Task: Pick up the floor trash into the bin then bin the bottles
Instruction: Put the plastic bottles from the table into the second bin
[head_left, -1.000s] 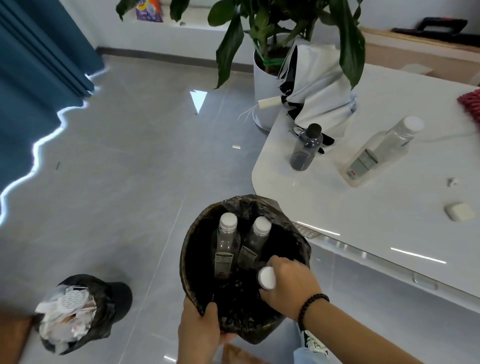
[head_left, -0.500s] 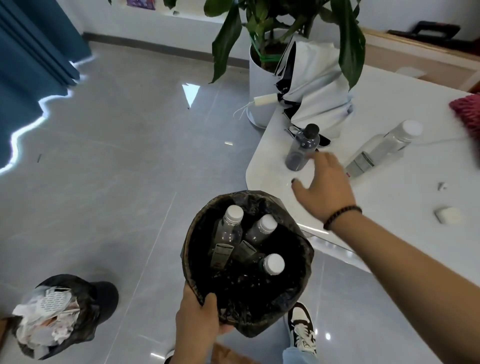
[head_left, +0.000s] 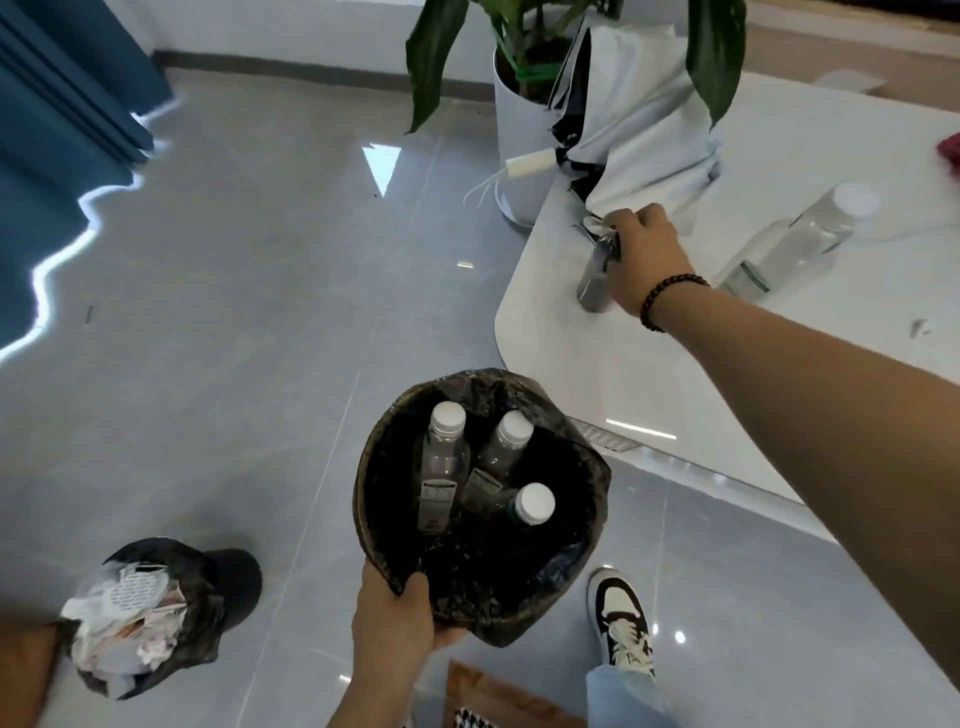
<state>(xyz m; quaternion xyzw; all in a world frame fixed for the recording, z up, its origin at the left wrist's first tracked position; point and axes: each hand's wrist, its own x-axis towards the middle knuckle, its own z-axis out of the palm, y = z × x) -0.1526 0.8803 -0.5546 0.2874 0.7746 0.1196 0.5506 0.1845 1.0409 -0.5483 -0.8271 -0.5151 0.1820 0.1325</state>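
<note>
My left hand (head_left: 395, 623) grips the near rim of a round bin (head_left: 592, 499) lined with a black bag and holds it above the floor. Three clear plastic bottles (head_left: 441, 462) with white caps stand inside it. On the white table (head_left: 701, 395), my right hand (head_left: 641, 254) is curled round the top of a small dark bottle (head_left: 592, 288) that stands upright near the table's left edge. A larger clear bottle (head_left: 795, 239) with a white cap lies on its side further right on the table.
A second black-lined bin (head_left: 156, 618) full of crumpled paper sits on the grey floor at lower left. A potted plant (head_left: 519, 119) and a white-and-black folded cloth (head_left: 639, 119) stand behind the table corner. My shoe (head_left: 621, 618) is beside the held bin.
My right hand left the bin after dropping a bottle there, reached across the table and closed round the small dark bottle. The left hand kept hold of the bin.
</note>
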